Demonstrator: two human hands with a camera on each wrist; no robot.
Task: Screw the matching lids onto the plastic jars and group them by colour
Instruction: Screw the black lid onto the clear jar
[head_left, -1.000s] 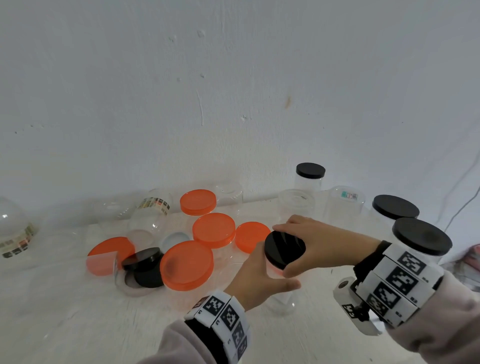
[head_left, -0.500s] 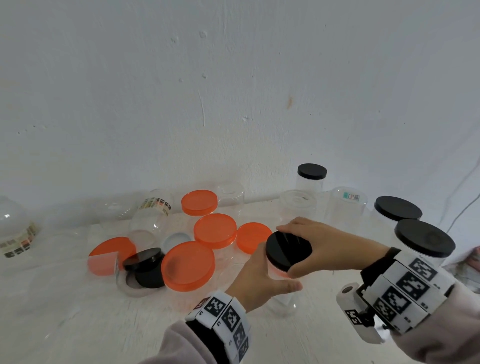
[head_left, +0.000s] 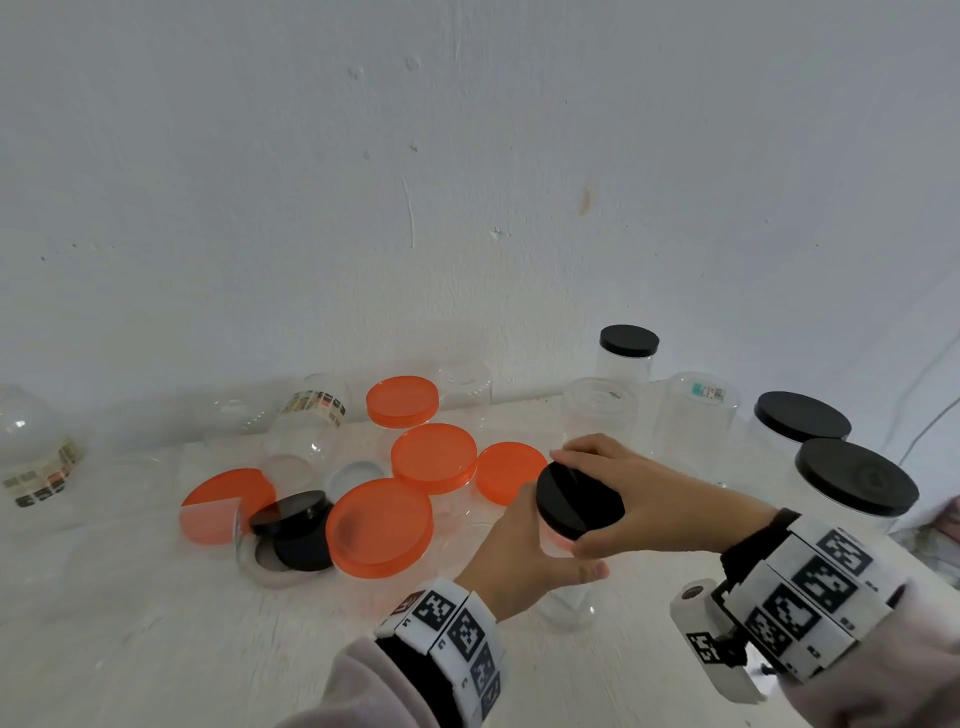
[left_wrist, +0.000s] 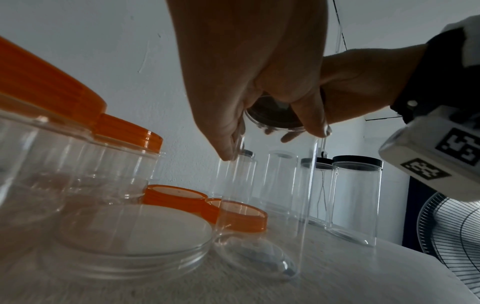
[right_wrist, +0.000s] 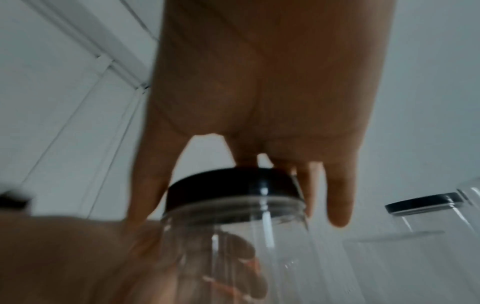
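A clear plastic jar (head_left: 569, 597) stands on the white table (head_left: 156, 649) in front of me. My left hand (head_left: 524, 551) grips its upper body, fingers wrapped round it. A black lid (head_left: 577, 501) sits on the jar's mouth, and my right hand (head_left: 639, 499) holds it from above, thumb and fingers curled round its rim. From the right wrist the black lid (right_wrist: 231, 189) shows on the clear jar (right_wrist: 246, 257), fingers on both sides. From the left wrist the jar (left_wrist: 267, 195) rises from the table to my hand.
Several orange-lidded jars (head_left: 434, 465) and a loose orange lid (head_left: 509, 470) stand left of my hands, with two loose black lids (head_left: 293, 525). Black-lidded jars (head_left: 857, 486) stand at the right; open clear jars (head_left: 696, 415) at the back. A fan (left_wrist: 451, 236) stands beyond the table's right edge.
My right hand has moved a little on the black lid, turning with it over the jar. My left hand and the jar stay in place.
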